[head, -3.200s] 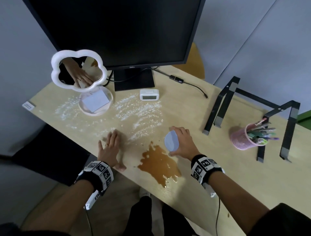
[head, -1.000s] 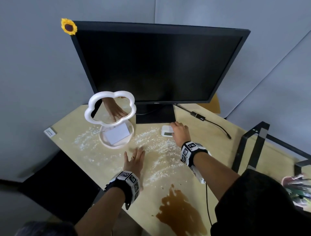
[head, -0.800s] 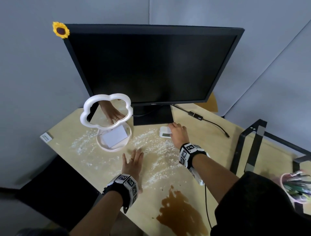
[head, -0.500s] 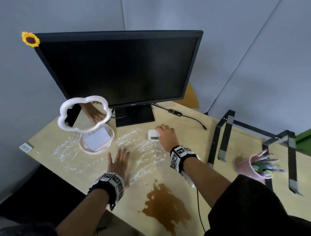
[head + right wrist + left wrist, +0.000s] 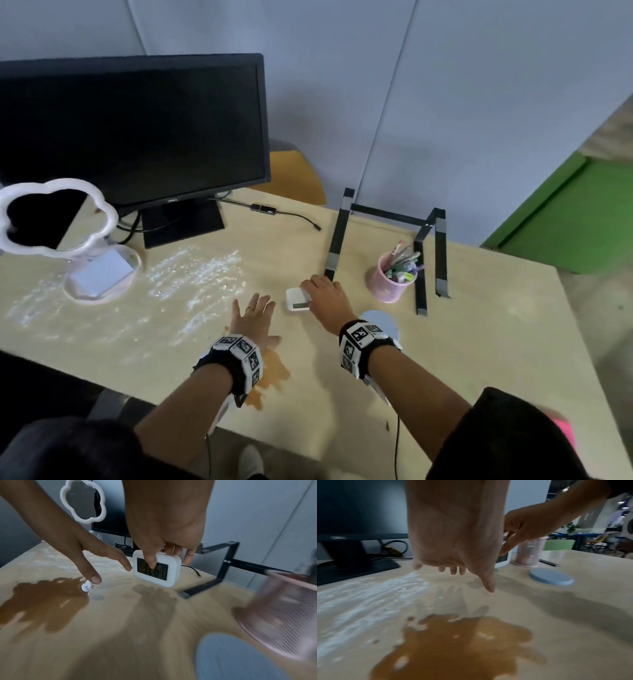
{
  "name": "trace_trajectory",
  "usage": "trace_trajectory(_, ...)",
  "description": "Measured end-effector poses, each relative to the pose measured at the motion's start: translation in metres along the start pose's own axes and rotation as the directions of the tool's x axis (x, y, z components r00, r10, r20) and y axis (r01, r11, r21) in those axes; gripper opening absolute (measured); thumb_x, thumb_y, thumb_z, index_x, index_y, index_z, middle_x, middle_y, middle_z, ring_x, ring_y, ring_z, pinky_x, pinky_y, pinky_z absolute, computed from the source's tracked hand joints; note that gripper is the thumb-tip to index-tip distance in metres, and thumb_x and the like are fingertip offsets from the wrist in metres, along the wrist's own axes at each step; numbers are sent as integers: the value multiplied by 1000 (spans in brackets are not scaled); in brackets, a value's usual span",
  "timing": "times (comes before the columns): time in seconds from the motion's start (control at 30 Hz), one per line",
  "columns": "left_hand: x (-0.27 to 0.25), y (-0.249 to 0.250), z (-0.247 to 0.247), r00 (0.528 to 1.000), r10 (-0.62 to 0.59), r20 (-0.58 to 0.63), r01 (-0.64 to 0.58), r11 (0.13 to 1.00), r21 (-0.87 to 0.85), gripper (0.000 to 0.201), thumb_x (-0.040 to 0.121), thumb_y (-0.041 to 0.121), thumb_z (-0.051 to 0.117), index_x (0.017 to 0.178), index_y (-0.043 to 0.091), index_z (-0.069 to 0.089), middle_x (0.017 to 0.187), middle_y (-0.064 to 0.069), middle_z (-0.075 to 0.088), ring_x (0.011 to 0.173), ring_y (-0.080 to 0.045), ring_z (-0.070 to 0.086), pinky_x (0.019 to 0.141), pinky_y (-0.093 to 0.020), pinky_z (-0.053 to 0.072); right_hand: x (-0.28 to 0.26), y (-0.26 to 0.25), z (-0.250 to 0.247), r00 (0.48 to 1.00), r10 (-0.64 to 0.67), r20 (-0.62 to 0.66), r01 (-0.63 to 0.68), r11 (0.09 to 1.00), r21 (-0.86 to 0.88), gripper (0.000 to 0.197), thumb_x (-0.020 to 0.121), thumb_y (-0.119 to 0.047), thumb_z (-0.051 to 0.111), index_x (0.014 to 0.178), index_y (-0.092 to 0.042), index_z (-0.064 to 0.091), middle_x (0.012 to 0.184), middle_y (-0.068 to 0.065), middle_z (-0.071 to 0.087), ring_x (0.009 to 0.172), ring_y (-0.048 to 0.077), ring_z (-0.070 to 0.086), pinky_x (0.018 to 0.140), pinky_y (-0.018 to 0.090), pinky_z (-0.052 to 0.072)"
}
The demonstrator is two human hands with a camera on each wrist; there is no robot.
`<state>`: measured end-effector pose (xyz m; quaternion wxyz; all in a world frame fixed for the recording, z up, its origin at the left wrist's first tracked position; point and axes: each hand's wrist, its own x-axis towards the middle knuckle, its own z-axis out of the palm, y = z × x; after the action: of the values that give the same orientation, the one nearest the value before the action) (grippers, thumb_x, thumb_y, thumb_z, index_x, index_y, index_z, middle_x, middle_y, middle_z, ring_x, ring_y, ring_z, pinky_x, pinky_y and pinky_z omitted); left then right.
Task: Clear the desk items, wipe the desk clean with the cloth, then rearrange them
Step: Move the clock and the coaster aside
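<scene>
At the far left of the desk (image 5: 479, 359) stands a cloud-shaped mirror (image 5: 51, 214) on a round base that holds a white card (image 5: 102, 270). Behind it, to the right, is the dark monitor (image 5: 137, 126), its stand set on the desk's back edge. White powder (image 5: 191, 274) lies scattered from the mirror's base toward the desk's middle. At the near edge spreads a brown spill (image 5: 453, 642), partly under the left wrist in the head view. The left hand (image 5: 251, 320) hovers palm down just above the desk beyond the spill, fingers straight and spread, holding nothing. Just to its right, the right hand (image 5: 323, 298) grips a small white clock (image 5: 157, 570), thumb on its display and fingers curled over its top and back; the clock tilts, its lower edge at or just above the desk, which one I cannot tell. A blue coaster (image 5: 551, 578) lies flat near the right wrist. Further right, a pink mesh cup (image 5: 390, 282) full of pens stands between the legs of a black stand (image 5: 387, 240).
</scene>
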<state>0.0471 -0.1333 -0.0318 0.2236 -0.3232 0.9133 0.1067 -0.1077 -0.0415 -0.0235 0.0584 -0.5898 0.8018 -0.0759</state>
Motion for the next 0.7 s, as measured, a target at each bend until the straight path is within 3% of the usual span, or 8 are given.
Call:
trace_trajectory(0.17,-1,78,15,988,120,95,-127,989,78,111,70,65,59,151,20,-3,159,3,-10,146,-17,-13,114,-55,-9,-74,61,-6,993,115,15,-115,993,-41,34,88,-6,46,120,-12,50,119,9,52,111,30,48,88,41,40)
trace_trajectory(0.33,-5,134,26,972,197,126,-212,969,125,127,62,61,71,150,14,-8,159,-1,-12,146,-20,-14,114,-56,-11,-130,124,-11,956,292,-12,-292,953,-78,33,80,-2,55,111,-14,55,110,7,56,105,30,54,80,41,44)
trace_trajectory(0.53,-7,160,40,972,193,134,-207,972,107,133,61,53,78,149,11,-12,158,-5,-14,146,-21,-10,114,-59,-5,-156,168,-14,898,438,-31,-439,895,-75,40,86,-4,49,124,-18,49,121,2,51,112,25,48,86,37,38)
trace_trajectory(0.7,-2,161,46,974,190,127,-203,973,105,137,58,54,80,149,11,-13,158,-5,-16,146,-22,-11,112,-61,-4,-159,179,-6,876,481,20,-478,874,-85,49,87,-6,48,132,-24,43,122,0,51,113,23,49,87,37,39)
